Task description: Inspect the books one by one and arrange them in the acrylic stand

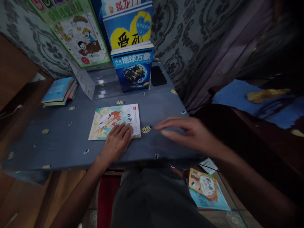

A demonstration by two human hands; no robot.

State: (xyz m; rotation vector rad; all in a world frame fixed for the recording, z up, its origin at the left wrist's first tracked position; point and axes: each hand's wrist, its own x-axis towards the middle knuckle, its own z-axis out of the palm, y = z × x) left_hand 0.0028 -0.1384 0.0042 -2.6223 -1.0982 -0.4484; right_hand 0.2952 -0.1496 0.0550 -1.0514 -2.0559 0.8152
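A picture book (108, 118) with an illustrated cover lies closed on the grey tablecloth. Flat on its lower edge rests my left hand (118, 139), fingers stretched over the cover and not gripping it. To the right of the book my right hand (182, 129) hovers above the table, slightly blurred, with thumb and forefinger apart and nothing between them. Behind the book, a blue book with a globe on its cover (135, 74) stands upright in front of a blue and yellow book (129, 30).
A small stack of books (59, 90) lies at the table's left. A large green-edged book (80, 41) leans at the back beside a clear stand (84, 80). A black phone (158, 76) lies behind the upright books. More books (206, 186) are low at the right.
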